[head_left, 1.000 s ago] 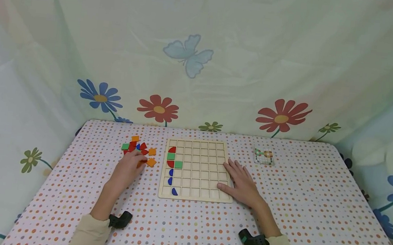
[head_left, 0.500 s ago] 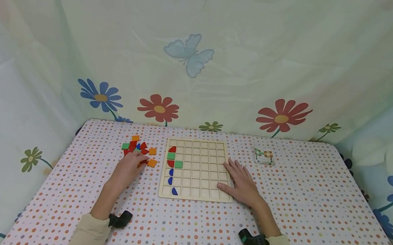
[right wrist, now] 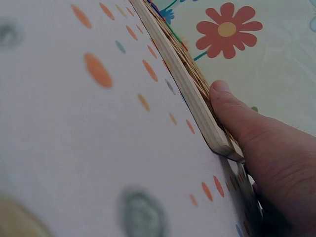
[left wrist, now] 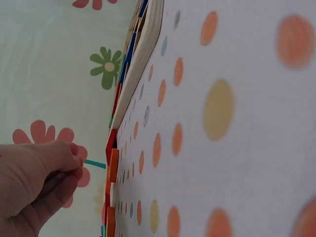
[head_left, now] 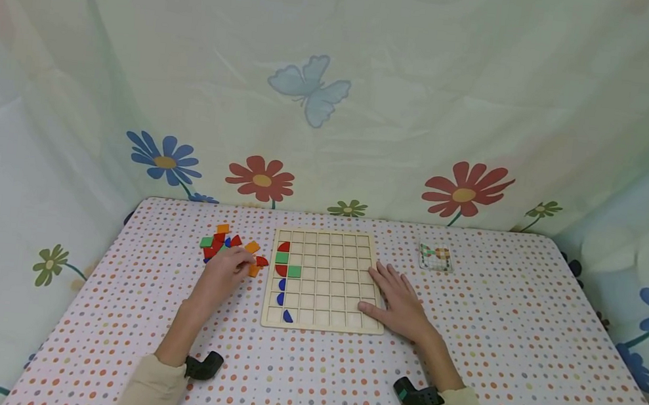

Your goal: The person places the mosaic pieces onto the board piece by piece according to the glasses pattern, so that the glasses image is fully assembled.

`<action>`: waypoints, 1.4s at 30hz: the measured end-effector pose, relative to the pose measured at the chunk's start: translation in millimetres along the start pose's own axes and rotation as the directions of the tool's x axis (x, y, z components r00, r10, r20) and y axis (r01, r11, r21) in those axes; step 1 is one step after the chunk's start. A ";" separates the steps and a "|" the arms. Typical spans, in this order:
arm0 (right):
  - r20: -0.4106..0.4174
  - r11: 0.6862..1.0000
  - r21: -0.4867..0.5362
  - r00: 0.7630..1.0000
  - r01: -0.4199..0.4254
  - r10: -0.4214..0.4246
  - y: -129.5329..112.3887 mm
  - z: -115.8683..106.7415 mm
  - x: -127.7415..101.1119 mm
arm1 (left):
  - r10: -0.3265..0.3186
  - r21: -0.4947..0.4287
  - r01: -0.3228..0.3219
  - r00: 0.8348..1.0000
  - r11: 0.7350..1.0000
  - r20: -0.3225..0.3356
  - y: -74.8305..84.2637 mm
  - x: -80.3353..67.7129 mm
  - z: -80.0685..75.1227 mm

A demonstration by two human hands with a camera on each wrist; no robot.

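Note:
A wooden grid board [head_left: 328, 305] lies in the middle of the table. Down its left side sit red quarter-round tiles, green square tiles and blue half-round tiles [head_left: 281, 299]. My left hand [head_left: 223, 272] hovers left of the board over a tile pile [head_left: 216, 244], its thumb and fingers curled together. The left wrist view shows them above the tabletop with no tile visible between them. Just past the fingertips lies a red quarter-round tile [head_left: 261, 261], with orange square tiles [head_left: 254, 271] close by. My right hand [head_left: 400, 301] rests on the board's right edge, fingers extended.
A small card [head_left: 435, 258] with a printed pattern lies to the right behind the board. A dotted cloth [head_left: 317, 386] covers the table, and a floral curtain [head_left: 380, 122] hangs behind it.
My left hand has lifted and shifted right toward the board. A red quarter-round tile now shows beside its fingertips, and the orange tiles near it have turned. My right hand stays put.

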State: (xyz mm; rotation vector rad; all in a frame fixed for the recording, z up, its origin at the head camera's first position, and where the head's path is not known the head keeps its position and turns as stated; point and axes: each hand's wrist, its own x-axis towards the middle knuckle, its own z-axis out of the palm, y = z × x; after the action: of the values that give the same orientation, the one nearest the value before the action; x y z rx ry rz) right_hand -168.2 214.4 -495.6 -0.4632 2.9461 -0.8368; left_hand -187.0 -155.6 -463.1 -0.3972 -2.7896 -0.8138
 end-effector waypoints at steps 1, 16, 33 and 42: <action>0.000 1.000 -0.003 1.000 0.001 -0.001 0.3 -0.2 0.2 | -0.022 0.003 0.022 1.000 1.000 0.008 1.1 0.8 -0.1; 0.002 1.000 0.002 1.000 -0.004 0.004 -3.3 0.4 0.4 | -0.160 0.114 0.141 0.972 0.983 0.175 9.3 23.0 15.6; -0.006 1.000 -0.002 1.000 -0.005 0.005 -1.4 -2.2 -1.4 | 0.070 -0.051 -0.061 0.979 0.997 0.191 22.3 28.0 15.5; 0.007 1.000 0.013 1.000 -0.007 0.007 -2.5 -1.3 -0.8 | 0.189 -0.073 -0.177 0.956 0.981 0.225 51.4 40.7 25.2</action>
State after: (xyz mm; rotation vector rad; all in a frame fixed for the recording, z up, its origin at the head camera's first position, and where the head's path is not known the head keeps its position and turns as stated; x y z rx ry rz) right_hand -167.0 213.3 -493.2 -0.4534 2.9319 -0.8514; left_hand -212.4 -92.0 -447.5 -0.7956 -2.8864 -0.8473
